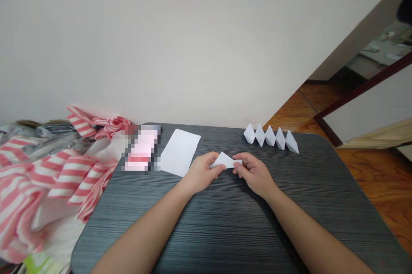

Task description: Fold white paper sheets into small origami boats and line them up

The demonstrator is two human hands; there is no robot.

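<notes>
A small folded piece of white paper [223, 161], with a triangular peak and a flat band along its lower edge, is held above the table between both hands. My left hand [203, 171] pinches its left end, thumb in front. At the right end, my right hand [254, 173] grips the band between thumb and fingers. White paper sheets [180, 152] lie flat just left of my left hand. Beyond my right hand stands a row of several folded white paper shapes [270, 137] with pointed tops, set side by side.
The dark wood-grain table [206, 231] stands against a pale wall [193, 42]. A pixelated pink-and-white item [141, 147] lies at its left edge. Red-and-white striped cloth [71, 175] and plastic bags are heaped left of the table. Wooden flooring [380, 179] shows at right.
</notes>
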